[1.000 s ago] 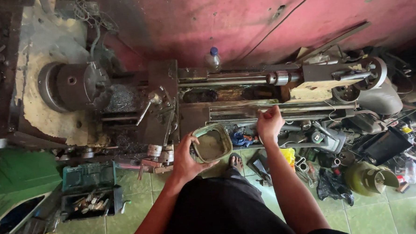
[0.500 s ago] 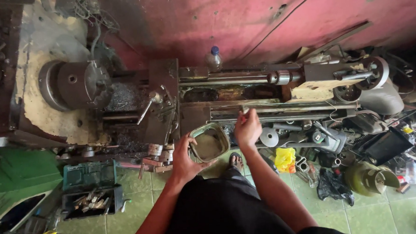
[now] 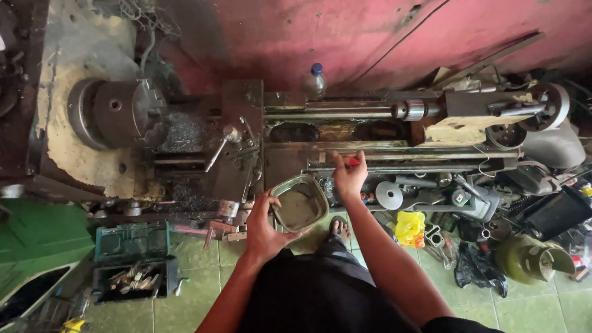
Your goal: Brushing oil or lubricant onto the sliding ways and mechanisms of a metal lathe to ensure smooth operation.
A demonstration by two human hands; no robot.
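I stand at an old metal lathe (image 3: 348, 144) with a round chuck (image 3: 117, 113) at its left end. My left hand (image 3: 265, 224) grips the rim of a shallow, dirty rectangular metal tray (image 3: 301, 203) held in front of the lathe bed. My right hand (image 3: 348, 174) rests on the front rail of the bed, its fingers closed on a small red object (image 3: 353, 161) whose shape I cannot make out. The carriage with its handles (image 3: 232, 146) sits just left of both hands.
A clear plastic bottle with a blue cap (image 3: 315, 82) stands behind the bed. A green toolbox of bits (image 3: 132, 260) lies on the tiled floor at left. Metal parts, a yellow bag (image 3: 410, 227) and a green gas cylinder (image 3: 529, 259) crowd the right.
My right hand has slid left along the lathe's front rail, toward the tray, and now pinches a small red object. My left hand and the tray have stayed in place.
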